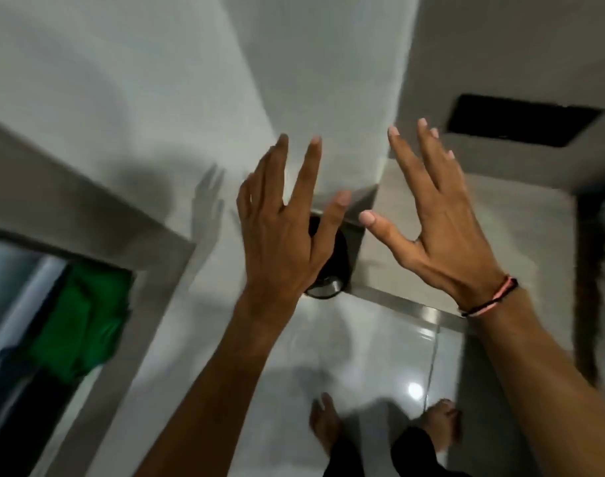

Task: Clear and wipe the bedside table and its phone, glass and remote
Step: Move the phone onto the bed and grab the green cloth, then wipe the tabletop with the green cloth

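Note:
Both of my hands are raised in front of a white wall corner, fingers spread and empty. My left hand [280,228] is left of the corner; my right hand [438,222], with a thread bracelet at the wrist, is to its right. Behind my left hand a dark round object [332,270] with a shiny rim sits low against the wall base, partly hidden. No bedside table, phone, glass or remote shows in this blurred head view.
A window frame [98,222] at the left holds a green cloth [80,318]. A dark rectangular panel [521,120] sits on the wall at upper right. Glossy white floor tiles [380,356] lie below, with my bare feet [328,421] on them.

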### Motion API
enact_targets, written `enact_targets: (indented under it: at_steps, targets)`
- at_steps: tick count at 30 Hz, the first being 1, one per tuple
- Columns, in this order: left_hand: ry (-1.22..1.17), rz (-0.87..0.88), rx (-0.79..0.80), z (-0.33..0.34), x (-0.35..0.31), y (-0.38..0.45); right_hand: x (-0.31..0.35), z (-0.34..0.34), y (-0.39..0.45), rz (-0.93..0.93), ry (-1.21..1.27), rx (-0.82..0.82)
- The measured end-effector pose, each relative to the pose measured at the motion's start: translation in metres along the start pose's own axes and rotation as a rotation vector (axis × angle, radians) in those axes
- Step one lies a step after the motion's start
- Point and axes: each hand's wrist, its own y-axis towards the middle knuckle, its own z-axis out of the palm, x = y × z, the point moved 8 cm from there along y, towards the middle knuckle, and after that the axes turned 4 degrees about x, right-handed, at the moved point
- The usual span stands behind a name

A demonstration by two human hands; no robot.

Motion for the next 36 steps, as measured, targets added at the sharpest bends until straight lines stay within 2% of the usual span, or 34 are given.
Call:
enact_targets:
  at_steps: [3, 8, 11, 12, 15, 19, 22, 24, 28, 30, 32, 36]
  targets:
    - [0.059, -0.138, -0.048, -0.046, 0.059, -0.046, 0.075, 0.051, 0.013, -0.136, 0.058, 0.118]
    - [0.179, -0.412, -0.237, -0.112, 0.142, -0.131, 0.183, 0.146, -0.001, -0.298, 0.182, 0.35]
    - [0.231, -0.588, -0.348, -0.142, 0.179, -0.172, 0.224, 0.191, -0.01, -0.282, 0.337, 0.458]
    - [0.242, -0.673, -0.359, -0.152, 0.195, -0.188, 0.24, 0.208, -0.013, -0.226, 0.427, 0.506]
    - [0.208, -0.853, -0.271, -0.161, 0.235, -0.217, 0.266, 0.255, -0.017, 0.115, 0.744, 0.625]
    - [0.062, -0.902, -0.154, -0.163, 0.262, -0.228, 0.28, 0.301, -0.031, 0.466, 1.114, 0.664]
    - [-0.006, -0.914, -0.101, -0.176, 0.273, -0.227, 0.281, 0.316, -0.031, 0.49, 1.138, 0.577]
    - [-0.048, -0.958, 0.02, -0.176, 0.28, -0.225, 0.275, 0.321, -0.029, 0.478, 1.133, 0.56]
    - [-0.189, -1.02, 0.171, -0.163, 0.277, -0.223, 0.258, 0.317, -0.044, 0.421, 1.257, 0.636]
    - [-0.207, -0.965, 0.227, -0.15, 0.261, -0.209, 0.237, 0.31, -0.049, 0.406, 1.327, 0.601]
    - [-0.352, -0.88, 0.259, -0.121, 0.24, -0.185, 0.204, 0.303, -0.046, 0.425, 1.448, 0.539]
    - [-0.554, -0.722, 0.362, -0.037, 0.194, -0.143, 0.122, 0.28, -0.047, 0.611, 1.759, 0.433]
